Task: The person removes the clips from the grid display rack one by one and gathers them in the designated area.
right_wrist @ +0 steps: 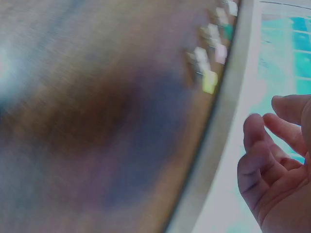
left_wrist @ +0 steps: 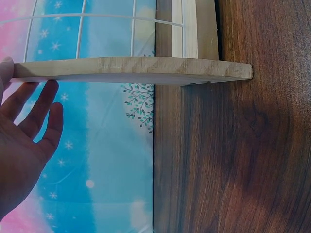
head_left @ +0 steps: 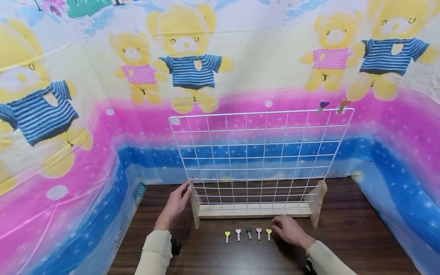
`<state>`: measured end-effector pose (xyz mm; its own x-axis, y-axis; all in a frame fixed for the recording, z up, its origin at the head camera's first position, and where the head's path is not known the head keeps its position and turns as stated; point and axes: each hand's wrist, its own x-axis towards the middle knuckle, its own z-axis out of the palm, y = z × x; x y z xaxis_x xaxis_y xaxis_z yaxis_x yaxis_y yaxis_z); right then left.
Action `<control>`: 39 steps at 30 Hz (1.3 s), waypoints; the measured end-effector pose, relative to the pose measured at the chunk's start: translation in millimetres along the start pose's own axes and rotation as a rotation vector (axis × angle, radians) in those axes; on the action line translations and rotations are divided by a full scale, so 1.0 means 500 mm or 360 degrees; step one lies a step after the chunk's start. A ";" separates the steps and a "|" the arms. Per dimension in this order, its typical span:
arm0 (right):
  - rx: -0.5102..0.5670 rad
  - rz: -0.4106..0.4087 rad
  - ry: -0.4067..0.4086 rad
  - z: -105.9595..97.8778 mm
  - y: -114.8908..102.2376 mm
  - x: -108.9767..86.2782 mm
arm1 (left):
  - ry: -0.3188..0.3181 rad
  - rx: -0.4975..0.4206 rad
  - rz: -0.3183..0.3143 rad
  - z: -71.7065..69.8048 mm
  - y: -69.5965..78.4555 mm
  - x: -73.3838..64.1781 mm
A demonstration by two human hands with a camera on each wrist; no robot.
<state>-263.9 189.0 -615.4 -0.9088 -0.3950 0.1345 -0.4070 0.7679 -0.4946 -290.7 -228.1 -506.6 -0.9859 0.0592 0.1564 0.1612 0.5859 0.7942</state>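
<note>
A white wire grid rack (head_left: pixel 256 156) stands upright in a wooden stand (head_left: pixel 254 212). My left hand (head_left: pixel 177 199) holds the top of the stand's left side piece; in the left wrist view the thumb and fingers lie on opposite faces of that wooden side piece (left_wrist: pixel 141 68). Several small wooden clothespins with hearts lie in a row before the rack: yellow (head_left: pixel 227 236), white (head_left: pixel 238 234), green (head_left: pixel 249 233), pink (head_left: pixel 259 233) and yellow (head_left: pixel 269 234). Just right of that last one hovers my right hand (head_left: pixel 290 231), fingers loosely bent around nothing.
Two clothespins, one with a purple heart (head_left: pixel 322 106) and one with an orange heart (head_left: pixel 343 105), are clipped to the rack's top bar at the right. Beneath everything is a dark wooden table (head_left: pixel 213 258). A bear-printed cloth (head_left: pixel 268 49) hangs behind and on both sides.
</note>
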 end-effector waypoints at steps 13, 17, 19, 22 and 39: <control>-0.0001 -0.0140 0.0211 -0.183 -0.059 -0.008 | -0.0018 0.0004 -0.0022 -0.002 -0.002 -0.001; -0.0019 -0.0163 0.0270 -0.231 -0.079 -0.012 | -0.0020 0.0001 -0.0014 -0.002 0.000 0.000; -0.0012 -0.0189 0.0317 -0.255 -0.089 -0.013 | -0.0017 0.0002 -0.0004 -0.002 0.000 0.000; 0.0003 -0.0208 0.0378 -0.289 -0.102 -0.013 | -0.0013 -0.0001 -0.0005 -0.001 -0.001 0.002; -0.0127 -0.0428 0.0825 -0.470 -0.162 0.016 | 0.0005 -0.0004 0.0006 -0.001 0.004 -0.001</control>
<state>-260.0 242.2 -372.2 -0.6909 -0.2988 0.6583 -0.6170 0.7184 -0.3214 -289.8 -227.2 -504.8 -0.9852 0.0588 0.1611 0.1648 0.5838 0.7950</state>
